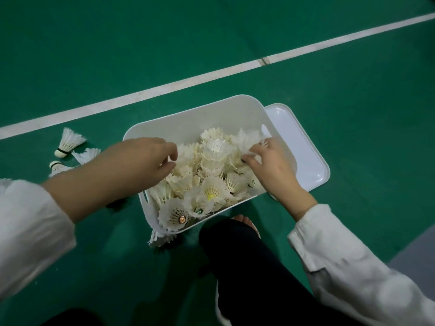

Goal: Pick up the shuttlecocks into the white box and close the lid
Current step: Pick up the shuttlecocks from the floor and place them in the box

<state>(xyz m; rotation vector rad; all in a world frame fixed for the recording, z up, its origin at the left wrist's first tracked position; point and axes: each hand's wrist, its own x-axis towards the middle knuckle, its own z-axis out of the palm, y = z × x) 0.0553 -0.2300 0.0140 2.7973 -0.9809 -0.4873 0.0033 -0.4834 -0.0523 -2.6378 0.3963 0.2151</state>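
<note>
Loose shuttlecocks (68, 142) lie ungathered on the green floor (353, 114) at left. The left hand (141, 158) is curled over the heaped white box (188, 118); whether anything is held cannot be told. A shuttlecock (247, 140) is pinched by the right hand (270, 165). Feathers should be settled below the rim so the lid (306, 149), lying beside, can be seated.

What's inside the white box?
A heap of shuttlecocks fills the white box, with the left hand and right hand reaching in. The box's floor is hidden under the heap.
</note>
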